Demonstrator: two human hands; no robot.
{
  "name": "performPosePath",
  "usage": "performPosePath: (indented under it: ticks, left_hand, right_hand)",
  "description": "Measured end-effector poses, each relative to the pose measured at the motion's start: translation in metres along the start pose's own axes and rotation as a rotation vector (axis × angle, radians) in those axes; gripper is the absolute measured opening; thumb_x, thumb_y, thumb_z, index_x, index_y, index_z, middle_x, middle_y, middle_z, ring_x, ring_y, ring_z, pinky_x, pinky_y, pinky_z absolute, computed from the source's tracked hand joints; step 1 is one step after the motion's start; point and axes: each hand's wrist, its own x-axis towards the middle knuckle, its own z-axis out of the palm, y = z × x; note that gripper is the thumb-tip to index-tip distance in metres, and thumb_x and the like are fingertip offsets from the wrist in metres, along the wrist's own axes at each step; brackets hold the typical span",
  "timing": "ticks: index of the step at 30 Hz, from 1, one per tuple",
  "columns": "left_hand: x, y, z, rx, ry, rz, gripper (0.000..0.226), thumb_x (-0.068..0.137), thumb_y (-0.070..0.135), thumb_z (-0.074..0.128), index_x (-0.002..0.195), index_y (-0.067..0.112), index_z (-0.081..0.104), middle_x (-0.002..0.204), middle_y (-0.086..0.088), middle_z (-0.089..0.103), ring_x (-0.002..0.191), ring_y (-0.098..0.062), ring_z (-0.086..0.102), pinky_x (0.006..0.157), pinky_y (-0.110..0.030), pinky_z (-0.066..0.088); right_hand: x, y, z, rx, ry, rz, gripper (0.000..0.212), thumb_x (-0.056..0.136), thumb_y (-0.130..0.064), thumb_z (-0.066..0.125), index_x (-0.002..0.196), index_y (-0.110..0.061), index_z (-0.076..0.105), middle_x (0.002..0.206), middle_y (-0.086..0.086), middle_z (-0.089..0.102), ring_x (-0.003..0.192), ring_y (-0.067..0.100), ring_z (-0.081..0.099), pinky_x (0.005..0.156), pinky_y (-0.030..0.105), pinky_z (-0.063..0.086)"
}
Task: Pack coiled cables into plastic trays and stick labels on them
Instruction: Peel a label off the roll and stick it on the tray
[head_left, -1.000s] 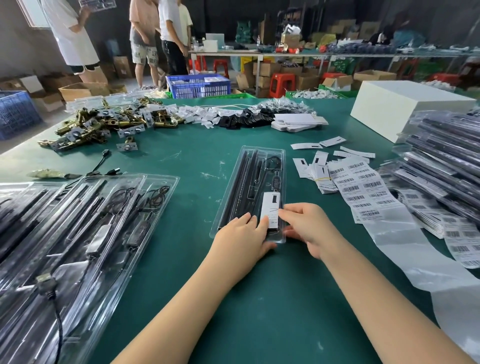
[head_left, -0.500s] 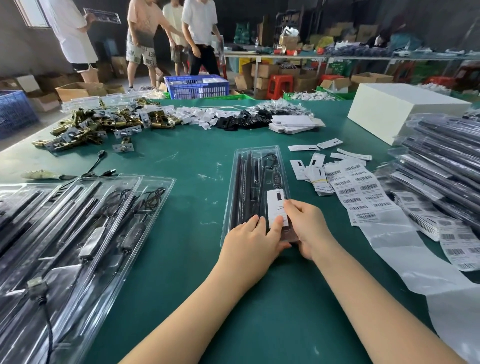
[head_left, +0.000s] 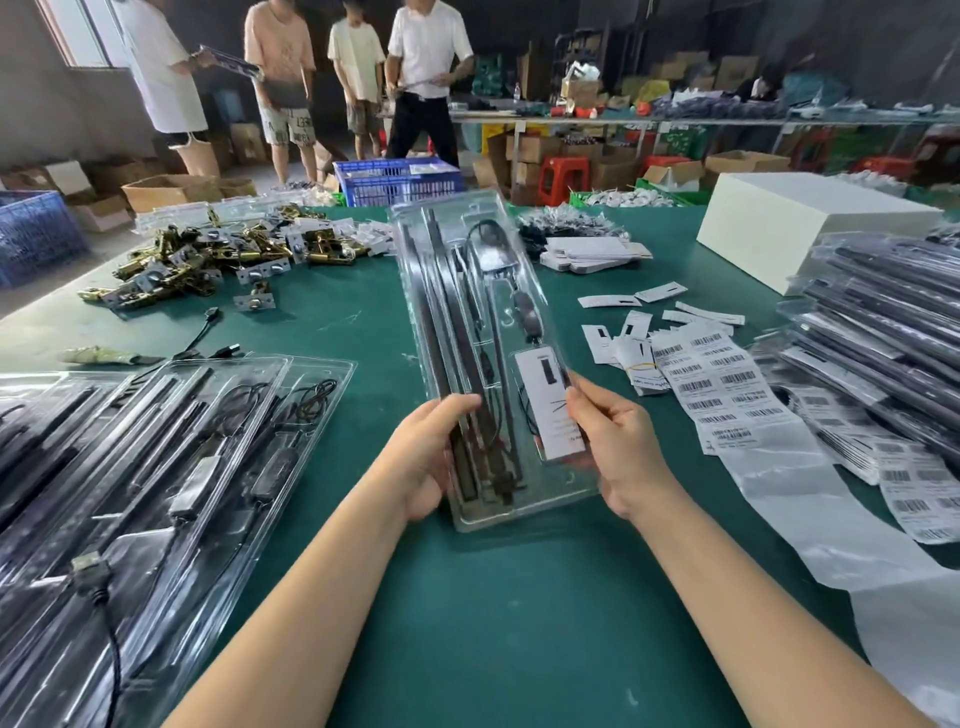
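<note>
Dim warehouse here: grey wall (head_left: 31, 119), bright window (head_left: 85, 31) top left, cardboard boxes (head_left: 171, 189) on the floor, red stools (head_left: 563, 179) beyond the green table (head_left: 467, 623)

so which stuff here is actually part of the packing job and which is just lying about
Job: clear tray held by left hand and right hand; barcode labels; packed trays.

Lying about: brass hardware; white box; blue crate.

I've got the tray (head_left: 467, 291) up off the counter (head_left: 493, 623), centre. Left hand (head_left: 423, 457) on tray's left edge, right hand (head_left: 618, 452) on its right, near end. Left of tray: filled trays (head_left: 156, 467). Right of tray: label sheets (head_left: 722, 389), then stacked trays (head_left: 883, 332). Behind-left of tray: metal hardware pile (head_left: 208, 260). Behind-right: box (head_left: 810, 234).
</note>
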Motion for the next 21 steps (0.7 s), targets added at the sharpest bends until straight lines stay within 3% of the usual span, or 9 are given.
performPosePath:
  ticks: [2, 4, 10, 15, 18, 21]
  left_hand:
    - [0.001, -0.005, 0.005, -0.04, -0.027, 0.021, 0.05, 0.068, 0.013, 0.081, 0.112, 0.006, 0.057, 0.092, -0.015, 0.074, 0.076, -0.027, 0.072, 0.064, -0.038, 0.058]
    - [0.002, -0.012, 0.009, -0.059, 0.001, 0.069, 0.061, 0.06, 0.01, 0.084, 0.115, 0.005, 0.057, 0.097, -0.018, 0.073, 0.082, -0.031, 0.072, 0.068, -0.042, 0.058]
    - [0.008, -0.018, 0.009, -0.086, 0.044, 0.137, 0.052, 0.068, 0.001, 0.082, 0.113, 0.005, 0.057, 0.099, -0.018, 0.073, 0.087, -0.035, 0.071, 0.074, -0.049, 0.057]
    - [0.01, -0.016, 0.003, -0.076, 0.019, 0.114, 0.053, 0.068, 0.002, 0.081, 0.115, 0.006, 0.057, 0.1, -0.019, 0.072, 0.088, -0.035, 0.071, 0.074, -0.049, 0.057]
    - [0.009, -0.015, 0.004, -0.061, 0.008, 0.096, 0.048, 0.069, 0.0, 0.08, 0.112, 0.007, 0.058, 0.097, -0.019, 0.073, 0.083, -0.034, 0.072, 0.069, -0.046, 0.057]
    - [0.008, -0.015, 0.003, -0.059, -0.007, 0.086, 0.046, 0.07, 0.0, 0.079, 0.11, 0.007, 0.059, 0.097, -0.019, 0.072, 0.082, -0.034, 0.072, 0.069, -0.046, 0.058]
  right_hand:
    - [-0.001, 0.003, 0.0, 0.002, 0.006, 0.021, 0.03, 0.095, -0.013, 0.06, 0.124, -0.013, 0.064, 0.113, 0.001, 0.072, 0.102, 0.017, 0.069, 0.087, 0.04, 0.057]
    - [-0.001, 0.004, 0.001, 0.032, 0.019, 0.052, 0.028, 0.094, -0.013, 0.061, 0.121, -0.015, 0.066, 0.109, 0.001, 0.073, 0.097, 0.017, 0.07, 0.079, 0.039, 0.06]
    - [0.0, 0.0, 0.002, 0.058, 0.034, 0.108, 0.019, 0.093, -0.015, 0.063, 0.109, -0.022, 0.071, 0.101, 0.002, 0.075, 0.096, 0.023, 0.071, 0.081, 0.046, 0.058]
    - [-0.001, -0.002, 0.001, 0.045, -0.003, 0.116, 0.016, 0.09, -0.027, 0.067, 0.103, -0.019, 0.073, 0.089, 0.005, 0.076, 0.08, 0.022, 0.074, 0.066, 0.044, 0.061]
    - [-0.003, 0.0, 0.001, -0.043, 0.019, 0.066, 0.014, 0.092, -0.034, 0.063, 0.088, -0.025, 0.074, 0.087, -0.002, 0.076, 0.083, 0.017, 0.073, 0.073, 0.038, 0.06]
    - [-0.005, -0.001, 0.002, -0.093, 0.045, 0.004, 0.028, 0.094, -0.028, 0.062, 0.071, -0.032, 0.078, 0.084, -0.003, 0.076, 0.082, 0.015, 0.073, 0.078, 0.04, 0.059]
